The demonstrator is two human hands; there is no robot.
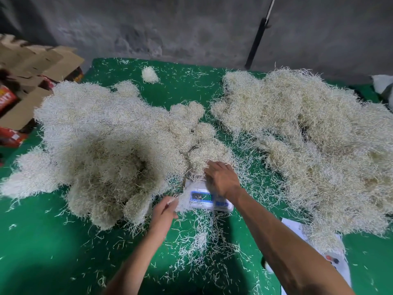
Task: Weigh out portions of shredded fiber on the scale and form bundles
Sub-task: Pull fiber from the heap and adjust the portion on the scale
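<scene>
The scale sits near the middle of the green surface, display facing the near edge, its platform hidden under a fiber portion. The right hand presses that portion with loose, uncurled grip; the left hand pinches a few strands. Large fiber heaps flank it, cardboard boxes beyond the left edge.

I see pale cream shredded fiber heaped on a bright green table cover. The scale is white with a blue-framed display. Brown cardboard boxes show red printing. The wall is mottled grey.
</scene>
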